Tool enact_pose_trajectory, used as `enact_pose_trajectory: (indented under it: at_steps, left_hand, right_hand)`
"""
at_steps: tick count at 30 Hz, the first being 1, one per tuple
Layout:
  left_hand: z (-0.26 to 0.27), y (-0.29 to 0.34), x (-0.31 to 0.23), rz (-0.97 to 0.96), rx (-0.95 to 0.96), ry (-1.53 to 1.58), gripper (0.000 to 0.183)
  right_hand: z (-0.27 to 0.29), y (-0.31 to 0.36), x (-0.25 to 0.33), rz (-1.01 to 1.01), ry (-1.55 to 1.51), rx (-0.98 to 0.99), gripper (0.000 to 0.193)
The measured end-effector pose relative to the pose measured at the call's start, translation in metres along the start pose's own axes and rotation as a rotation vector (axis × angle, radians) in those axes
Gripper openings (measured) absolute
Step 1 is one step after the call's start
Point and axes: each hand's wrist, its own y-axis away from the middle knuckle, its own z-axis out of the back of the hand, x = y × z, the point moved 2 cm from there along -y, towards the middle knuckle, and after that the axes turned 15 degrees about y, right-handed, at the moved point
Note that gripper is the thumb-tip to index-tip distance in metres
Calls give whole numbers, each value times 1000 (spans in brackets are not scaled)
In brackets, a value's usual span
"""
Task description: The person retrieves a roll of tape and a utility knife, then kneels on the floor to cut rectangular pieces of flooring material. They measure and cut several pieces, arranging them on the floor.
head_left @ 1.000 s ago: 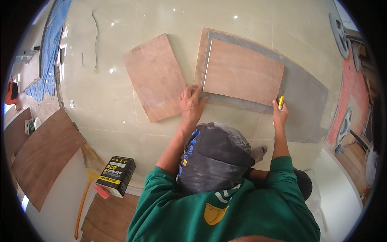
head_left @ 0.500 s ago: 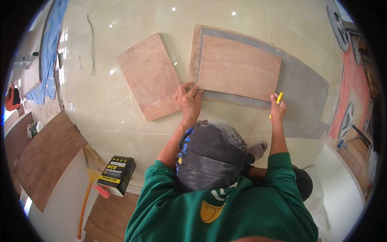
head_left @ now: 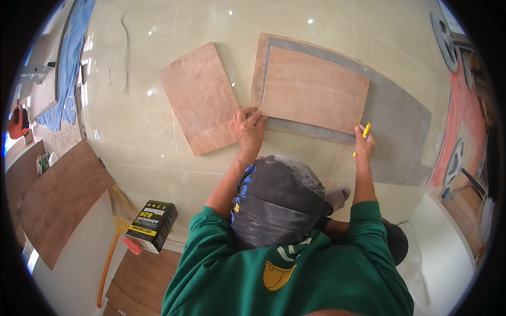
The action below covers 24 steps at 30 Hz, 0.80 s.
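A thin reddish-brown plywood panel (head_left: 316, 87) lies on a larger grey sheet (head_left: 403, 124) on the floor. My left hand (head_left: 247, 129), fingers spread, rests at the panel's near left corner, between it and a second plywood board (head_left: 203, 100). At the near right corner, my right hand (head_left: 365, 145) closes around a yellow utility knife (head_left: 367, 130), its tip pointing away from me. A fingertip of that hand touches the panel's edge. Another plywood board (head_left: 258, 68) shows under the grey sheet's left end. My dark-clothed, dusty knee (head_left: 276, 203) is between my arms.
To my left stand a black and yellow can (head_left: 152, 226), a broom (head_left: 118, 218) and a brown board (head_left: 66, 203). A thin wire (head_left: 125, 52) lies on the tiled floor (head_left: 205, 21). Grey ring-shaped pieces (head_left: 444, 42) and red sheeting (head_left: 458, 116) are on the right.
The view has shifted slightly. Both hands stay at the same corners of the panel, and the knife remains in my right hand.
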Motion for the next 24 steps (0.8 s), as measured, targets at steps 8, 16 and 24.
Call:
enact_pose_trajectory:
  at_steps: [8, 16, 24]
  left_hand:
    - [0, 1, 0, -20, 6, 5, 24]
    - [2, -3, -2, -11, 3, 13, 24]
    - [0, -2, 1, -84, -13, -6, 25]
  right_hand:
    - [0, 0, 4, 6, 6, 1, 39]
    - [0, -5, -3, 55, -48, 52, 40]
    - [0, -2, 1, 30, -5, 32, 40]
